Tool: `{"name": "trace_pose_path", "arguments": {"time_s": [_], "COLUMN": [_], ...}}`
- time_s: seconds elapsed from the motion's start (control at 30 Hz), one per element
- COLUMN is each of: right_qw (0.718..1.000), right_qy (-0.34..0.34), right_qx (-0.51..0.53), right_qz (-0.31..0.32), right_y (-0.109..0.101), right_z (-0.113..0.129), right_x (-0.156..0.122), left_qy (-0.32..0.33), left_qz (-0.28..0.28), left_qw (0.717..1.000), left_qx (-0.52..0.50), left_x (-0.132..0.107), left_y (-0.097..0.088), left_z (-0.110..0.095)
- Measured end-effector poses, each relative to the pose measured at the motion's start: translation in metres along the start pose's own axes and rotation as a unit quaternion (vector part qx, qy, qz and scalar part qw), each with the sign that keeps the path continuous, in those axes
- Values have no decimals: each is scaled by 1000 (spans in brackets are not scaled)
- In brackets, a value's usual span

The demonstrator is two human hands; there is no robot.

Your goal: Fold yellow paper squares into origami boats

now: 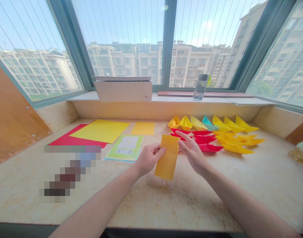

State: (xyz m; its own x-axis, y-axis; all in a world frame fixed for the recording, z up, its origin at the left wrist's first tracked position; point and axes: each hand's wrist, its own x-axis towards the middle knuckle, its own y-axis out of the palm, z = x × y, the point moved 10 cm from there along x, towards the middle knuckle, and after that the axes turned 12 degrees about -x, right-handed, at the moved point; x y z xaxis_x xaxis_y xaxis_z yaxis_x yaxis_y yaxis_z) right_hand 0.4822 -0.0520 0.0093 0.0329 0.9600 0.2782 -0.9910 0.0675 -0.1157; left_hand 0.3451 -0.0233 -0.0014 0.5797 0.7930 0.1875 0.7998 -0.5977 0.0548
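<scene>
A folded orange paper (pixel 168 157) is held upright above the marble table (pixel 166 201), in the middle of the view. My left hand (pixel 148 158) pinches its left edge near the top, fingers curled. My right hand (pixel 193 151) touches the paper's right edge with fingers stretched out. Just beyond my right hand lie several folded paper boats, yellow (pixel 237 140), red (pixel 206 140) and one teal (pixel 208 121).
Flat sheets lie at the back left: a yellow sheet (pixel 100 130) over a red one (pixel 67 139), a small orange sheet (pixel 143 128) and a green paper pack (pixel 125 147). A cardboard box (pixel 124 89) and a water bottle (pixel 200 87) stand on the window sill.
</scene>
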Motion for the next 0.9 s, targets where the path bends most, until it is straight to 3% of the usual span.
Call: {"name": "trace_pose_path", "arguments": {"time_s": [0.9], "right_qw": [999], "right_qy": [1], "right_qx": [-18], "right_qz": [-36], "right_y": [-8], "right_z": [-7], "right_x": [2], "left_qy": [-3], "left_qz": [37], "left_qw": [999], "left_qx": [-31], "left_x": [-5], "left_y": [11], "left_z": [-6]}}
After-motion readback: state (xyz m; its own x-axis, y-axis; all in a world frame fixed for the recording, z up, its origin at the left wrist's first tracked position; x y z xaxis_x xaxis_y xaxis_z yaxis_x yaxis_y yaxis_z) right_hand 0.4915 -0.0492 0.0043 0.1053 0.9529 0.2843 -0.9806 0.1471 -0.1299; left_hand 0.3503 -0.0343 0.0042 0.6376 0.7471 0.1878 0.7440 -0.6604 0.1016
